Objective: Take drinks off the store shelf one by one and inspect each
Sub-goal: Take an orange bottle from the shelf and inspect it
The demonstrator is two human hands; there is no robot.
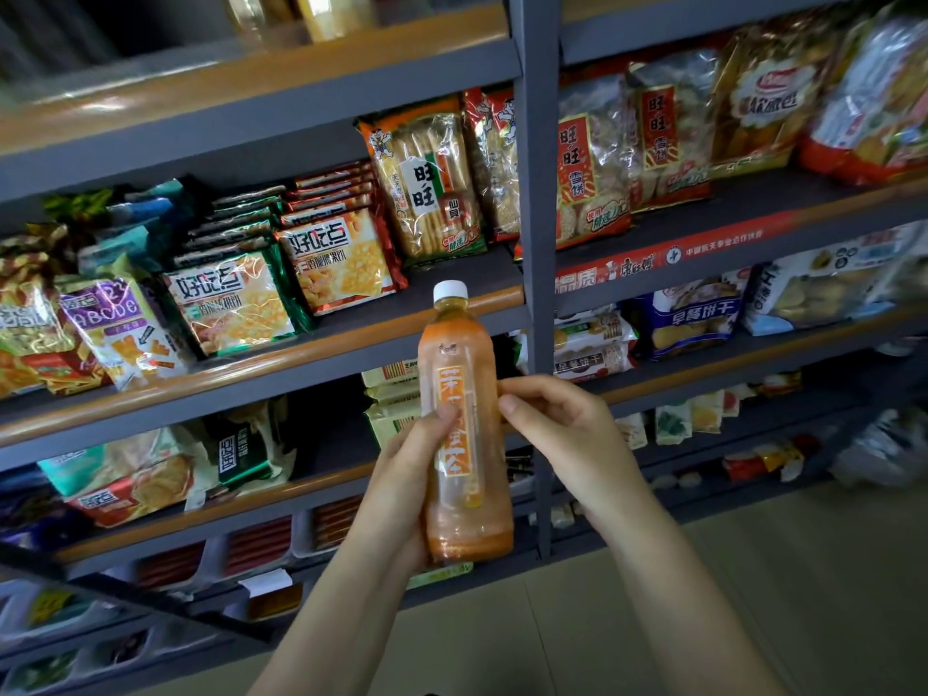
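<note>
Holding: you have both hands on one bottle (464, 434), raised upright in front of the shelving.
Left hand (401, 474): your fingers wrap the lower half from behind and your thumb presses across the orange label on the front.
Right hand (557, 424): your thumb and curled fingers pinch the bottle's right side at about mid-height.
Bottle: clear plastic with a white cap (450, 290), amber drink inside, an orange wrapper with a vertical strip of white characters; it is off the shelf, tilted very slightly left at the top.
Behind the bottle: a grey upright post (537, 243) divides two bays of shelves with wood-coloured front edges.
Left bay, middle shelf (251, 366): cracker packets (341, 266) with yellow fronts stand in rows, and a tall rice cracker bag (432, 183) leans beside them.
Right bay: large clear rice cracker bags (592, 168) with red labels sit above a red shelf strip (668, 256); blue and white biscuit packs (695, 316) lie below.
Lower shelves: small packets, too blurred for you to read.
Floor (753, 570): pale tiles.
</note>
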